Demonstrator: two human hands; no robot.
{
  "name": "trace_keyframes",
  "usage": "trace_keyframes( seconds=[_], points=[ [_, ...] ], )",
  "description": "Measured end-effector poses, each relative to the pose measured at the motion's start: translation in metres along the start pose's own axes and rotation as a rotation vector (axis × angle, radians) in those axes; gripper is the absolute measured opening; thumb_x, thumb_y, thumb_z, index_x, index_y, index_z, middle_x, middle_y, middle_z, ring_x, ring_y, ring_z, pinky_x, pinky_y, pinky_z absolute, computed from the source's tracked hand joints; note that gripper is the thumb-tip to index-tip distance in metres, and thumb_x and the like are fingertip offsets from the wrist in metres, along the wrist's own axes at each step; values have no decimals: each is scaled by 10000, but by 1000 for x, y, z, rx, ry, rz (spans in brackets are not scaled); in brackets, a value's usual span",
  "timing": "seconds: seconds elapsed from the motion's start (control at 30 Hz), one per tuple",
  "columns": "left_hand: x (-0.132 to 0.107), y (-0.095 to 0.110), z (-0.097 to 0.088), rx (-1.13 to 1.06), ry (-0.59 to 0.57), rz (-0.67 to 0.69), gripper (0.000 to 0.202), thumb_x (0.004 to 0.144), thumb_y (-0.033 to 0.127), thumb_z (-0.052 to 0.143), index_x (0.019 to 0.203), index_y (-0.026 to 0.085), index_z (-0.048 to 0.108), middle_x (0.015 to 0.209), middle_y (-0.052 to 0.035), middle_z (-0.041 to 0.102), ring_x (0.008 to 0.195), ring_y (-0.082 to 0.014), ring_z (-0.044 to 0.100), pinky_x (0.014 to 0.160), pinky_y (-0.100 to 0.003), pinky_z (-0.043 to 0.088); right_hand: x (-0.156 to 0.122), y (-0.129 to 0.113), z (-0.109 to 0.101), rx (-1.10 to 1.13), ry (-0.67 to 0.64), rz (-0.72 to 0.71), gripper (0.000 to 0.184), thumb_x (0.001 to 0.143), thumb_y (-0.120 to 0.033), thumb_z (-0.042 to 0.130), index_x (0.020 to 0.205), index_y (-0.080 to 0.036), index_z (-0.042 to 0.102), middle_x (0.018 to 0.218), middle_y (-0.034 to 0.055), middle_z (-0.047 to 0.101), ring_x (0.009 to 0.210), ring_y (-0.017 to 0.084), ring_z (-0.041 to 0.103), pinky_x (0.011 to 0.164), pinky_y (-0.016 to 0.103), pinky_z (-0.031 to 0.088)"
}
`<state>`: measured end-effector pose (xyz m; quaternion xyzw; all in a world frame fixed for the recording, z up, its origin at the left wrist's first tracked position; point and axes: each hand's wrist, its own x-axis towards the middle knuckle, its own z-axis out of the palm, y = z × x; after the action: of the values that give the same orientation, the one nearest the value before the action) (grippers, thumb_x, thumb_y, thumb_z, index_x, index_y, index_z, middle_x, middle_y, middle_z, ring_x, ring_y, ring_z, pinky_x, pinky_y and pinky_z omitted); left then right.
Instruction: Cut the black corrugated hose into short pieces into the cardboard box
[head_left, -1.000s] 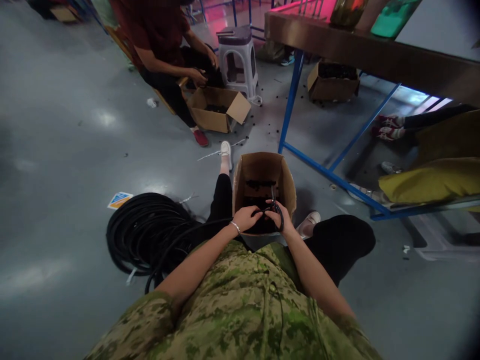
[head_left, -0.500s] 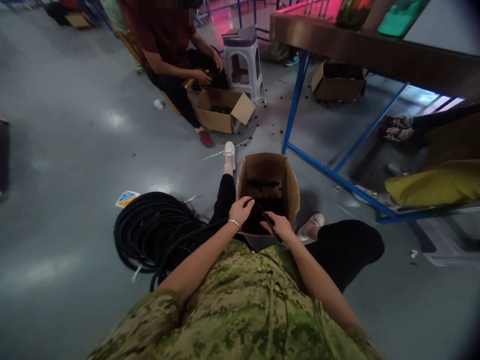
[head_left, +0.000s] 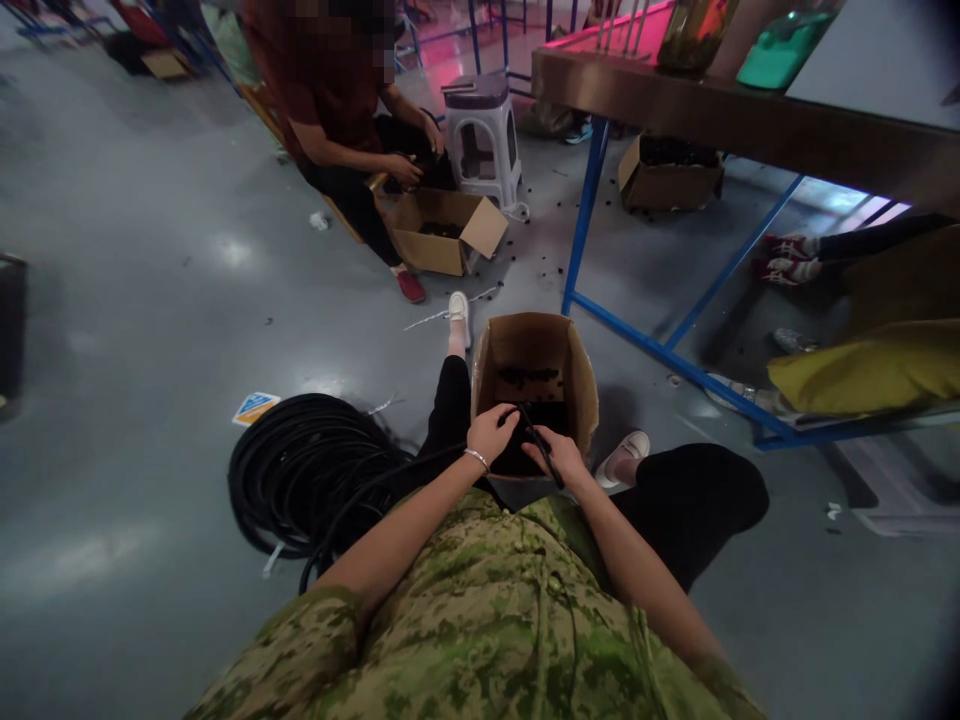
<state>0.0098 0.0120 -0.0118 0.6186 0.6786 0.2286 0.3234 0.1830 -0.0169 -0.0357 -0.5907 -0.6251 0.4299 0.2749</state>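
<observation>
The 2 hands work close together over the open box (head_left: 536, 331): the left hand (head_left: 489, 435) pinches the tube (head_left: 508, 411) near its end between thumb and fingers, and the right hand (head_left: 561, 458) is closed around a dark tool (head_left: 535, 434), likely scissors, slanting from beyond the fingertips back toward the right wrist. Whether the tool touches the tube is too dark to tell. The tube's end lies between the hands; the rest appears to run back to the coil (head_left: 304, 470), on the floor (head_left: 135, 450) left of the left hand. A card (head_left: 255, 407) lies just beyond the coil. Ahead of the hands, small dark bits (head_left: 527, 377) lie in the box.

The step in hand looks to be cutting, the left hand presenting the tube and the right hand handling the tool. The next move seems to call for a firm pinch, the end over the box, and left fingertips clear of the tool.

Well ahead and to the left, a co-worker (head_left: 330, 105) sits at another box (head_left: 429, 250), near a stool (head_left: 480, 135). Ahead and to the right stands a table (head_left: 675, 105).
</observation>
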Motion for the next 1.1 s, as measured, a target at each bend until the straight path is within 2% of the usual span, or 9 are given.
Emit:
trace_keyframes(
  seconds=[0.4,0.53,0.67,0.87,1.1],
  points=[
    [-3,10,-2,61,-15,27,265,904,336,517,1066,261,713,1084,-3,730,1006,-190,662,876,-280,516,1,-2,0,43,-19,9,366,714,-430,748,1066,-335,708,851,15,739,795,251,671,688,303,468],
    [-5,10,0,95,-32,21,264,910,353,508,1045,273,720,1046,5,736,974,-189,667,832,-265,521,2,-2,2,-5,-28,26,350,730,-430,734,1066,-334,707,858,22,740,799,256,675,680,303,469],
    [-3,9,3,128,-58,24,270,910,360,513,1057,273,721,1066,3,734,992,-194,664,851,-272,522,4,-2,0,-46,-42,52,340,736,-409,736,1066,-333,705,892,19,745,821,249,680,683,289,474],
    [8,8,5,166,-89,42,305,926,362,493,1116,256,708,1134,-7,719,1066,-188,644,943,-274,498,4,-7,-4,-278,-108,78,330,865,-362,601,1180,-287,662,988,34,749,932,227,684,747,266,481],
    [21,-2,14,169,-106,30,309,933,360,481,1108,240,706,1120,-27,723,1056,-194,647,949,-290,493,7,-5,2,-396,-93,91,278,882,-357,582,1123,-273,690,1005,46,753,953,230,692,768,259,479]
  ],
)
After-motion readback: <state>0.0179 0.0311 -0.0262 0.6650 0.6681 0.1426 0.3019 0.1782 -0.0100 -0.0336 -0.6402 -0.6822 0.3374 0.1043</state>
